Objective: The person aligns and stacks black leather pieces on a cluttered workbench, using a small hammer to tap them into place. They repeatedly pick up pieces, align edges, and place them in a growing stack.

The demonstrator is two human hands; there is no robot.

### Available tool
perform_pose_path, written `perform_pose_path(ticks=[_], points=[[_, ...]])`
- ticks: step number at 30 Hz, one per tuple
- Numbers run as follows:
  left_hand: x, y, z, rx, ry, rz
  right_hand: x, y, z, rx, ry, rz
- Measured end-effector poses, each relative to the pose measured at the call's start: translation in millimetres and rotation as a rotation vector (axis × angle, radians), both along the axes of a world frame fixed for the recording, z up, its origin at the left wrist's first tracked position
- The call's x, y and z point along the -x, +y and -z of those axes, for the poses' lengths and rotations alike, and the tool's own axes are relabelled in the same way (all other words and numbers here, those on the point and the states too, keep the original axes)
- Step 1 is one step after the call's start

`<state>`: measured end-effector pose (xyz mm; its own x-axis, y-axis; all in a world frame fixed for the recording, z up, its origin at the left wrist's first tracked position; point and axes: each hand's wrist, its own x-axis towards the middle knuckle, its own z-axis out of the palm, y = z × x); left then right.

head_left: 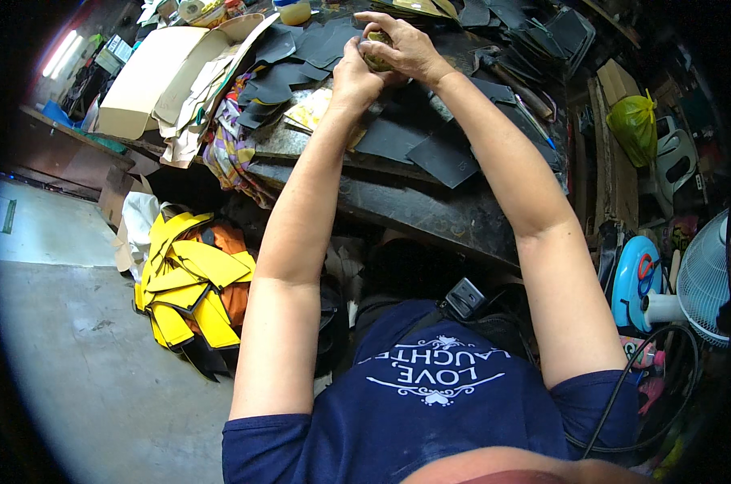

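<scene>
One small rounded olive-gold object (pixel 379 37) at top centre of frame, held between our hands: left hand (pixel 359 77) half-curled about its lower left, right hand (pixel 411 50) arched over it, fingers bent. Below them, dark flat sheets (pixel 443 153) lie on our cluttered bench (pixel 381 200). Upper left: cream folder (pixel 152 81). Left of centre: yellow, dark-edged pieces (pixel 192 270) in heap. Upper right: yellow-green bag (pixel 633 129). Right edge: white fan (pixel 706 278).
</scene>
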<state>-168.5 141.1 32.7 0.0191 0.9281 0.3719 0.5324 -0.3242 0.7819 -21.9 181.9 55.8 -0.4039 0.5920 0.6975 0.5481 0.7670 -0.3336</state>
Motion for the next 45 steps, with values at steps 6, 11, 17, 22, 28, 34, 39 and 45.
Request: perform_pose_path(ticks=[6, 11, 17, 22, 28, 34, 39, 45], points=[[-7, -5, -5, -0.043, -0.031, -0.011, 27, -15, -7, -0.302, -0.446, 0.520], [-10, -12, -11, 0.070, 0.017, -0.048, 15, -4, -29, 0.034, -0.473, 0.376], [-4, -4, -10, 0.052, 0.011, 0.041, -12, -5, -49, -0.063, -0.636, 0.231], [-7, -5, -4, 0.010, 0.032, -0.008, 13, -26, -64, 0.244, -0.444, 0.461], [-4, 0, -6, 0.040, 0.031, 0.017, -15, -10, -65, 0.236, -0.545, 0.211], [-9, -4, -8, 0.040, 0.042, -0.010, -23, -26, -21, -0.157, -0.273, 0.208], [-6, -7, -16, 0.041, 0.049, 0.018, -18, -31, -48, -0.190, -0.494, 0.340], [-6, -7, -14, 0.046, 0.053, 0.009, -13, -23, -31, -0.259, -0.428, 0.298]])
